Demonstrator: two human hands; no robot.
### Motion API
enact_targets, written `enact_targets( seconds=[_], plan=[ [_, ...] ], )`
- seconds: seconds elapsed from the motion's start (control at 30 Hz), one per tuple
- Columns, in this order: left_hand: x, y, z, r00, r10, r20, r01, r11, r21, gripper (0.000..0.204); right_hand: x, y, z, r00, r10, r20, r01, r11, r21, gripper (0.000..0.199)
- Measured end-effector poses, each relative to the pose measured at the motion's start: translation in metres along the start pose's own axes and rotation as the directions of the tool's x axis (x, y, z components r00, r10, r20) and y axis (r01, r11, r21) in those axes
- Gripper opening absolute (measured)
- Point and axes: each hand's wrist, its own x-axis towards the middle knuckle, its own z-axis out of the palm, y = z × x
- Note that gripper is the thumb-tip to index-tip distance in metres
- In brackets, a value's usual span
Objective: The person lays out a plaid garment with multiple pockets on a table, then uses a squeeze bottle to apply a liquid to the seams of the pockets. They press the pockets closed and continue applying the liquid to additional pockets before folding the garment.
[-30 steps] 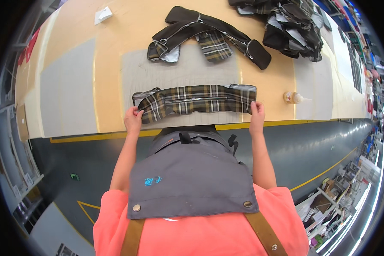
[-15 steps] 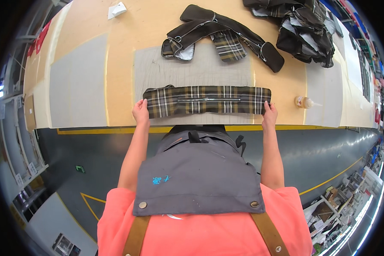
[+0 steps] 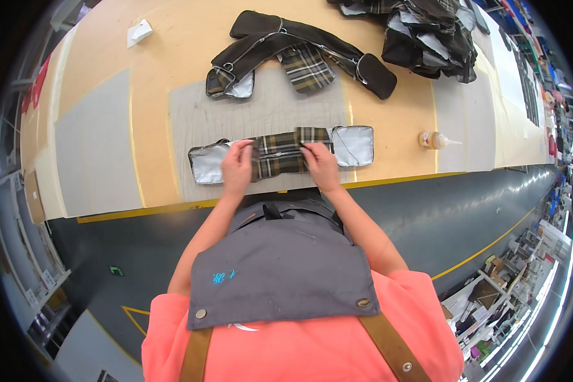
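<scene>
While both hands press on it, the work piece lies flat at the near edge of the tabletop, directly in front of the person.

Work piece: long plaid fabric band with silvery-grey lining [image 3: 280,154]; both ends are turned in so the pale lining shows at left and right, with plaid in the middle.
Left hand [image 3: 237,167]: palm down, fingers curled onto the left fold, pinning the cloth rather than lifting it.
Right hand [image 3: 319,164]: palm down on the right fold, fingertips at the plaid edge, likewise pressing.
Step in hand: judged to be folding the two ends toward the middle and flattening them.
Next move calls for: even pressure along both folds and keeping the edges square to the grey felt mat [image 3: 261,111] beneath.
Tabletop: tan wooden surface with grey panels [image 3: 95,146].
Beyond, centre: black-and-plaid strap-like garment piece [image 3: 299,48], well apart.
Far right: heap of dark fabric pieces [image 3: 430,32].
Right of the band: small clear glue bottle lying on its side [image 3: 434,140], near but not touching.
Far left: white folded paper scrap [image 3: 139,32].
Obstructions: nothing lies between the hands and the band.
</scene>
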Motion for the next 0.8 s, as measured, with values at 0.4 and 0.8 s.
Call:
enact_targets(
  seconds=[0.4,0.8],
  plan=[
    [0.045,0.011,0.019,0.991,-0.062,0.119,0.05,0.994,0.099,0.033,0.072,0.04,-0.052,0.99,-0.136,0.018,0.137,0.976,-0.171,0.031],
    [0.183,-0.033,0.059,0.972,0.202,-0.118,-0.056,0.691,0.72,0.062,0.193,0.165,-0.145,0.983,-0.137,0.121,0.179,0.595,-0.784,0.066]
  ],
)
